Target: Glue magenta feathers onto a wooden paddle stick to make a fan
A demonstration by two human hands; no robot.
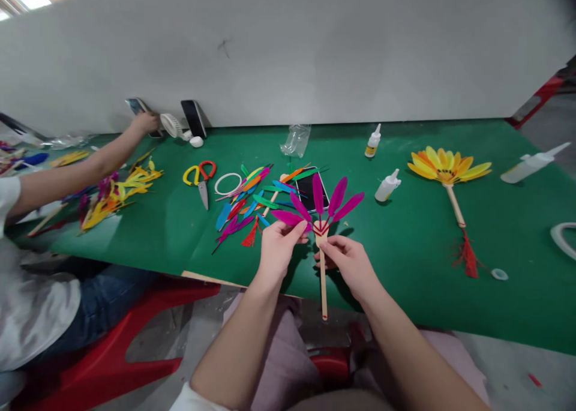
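Observation:
In the head view my right hand [348, 260] grips a pale wooden fan handle [323, 279] just below its wide top, thumb in front. Magenta feathers [318, 194] spread from that top like a fan, with dark red quill ends meeting in a V. My left hand [282, 243] pinches the leftmost magenta feather [288, 217] near its base. Behind my left hand lies a pile of loose coloured feathers [252, 198] with a red tassel [252, 234]. A phone [310, 190] lies flat behind the feathers, partly hidden by them.
Scissors [202, 183] and a white ring [228, 184] lie left on the green table [418, 279]. Glue bottles [387, 186] and a finished yellow feather fan [450, 168] are at right. At far left a co-worker's arm [81, 171] reaches toward a propped phone [139, 108] by the white partition.

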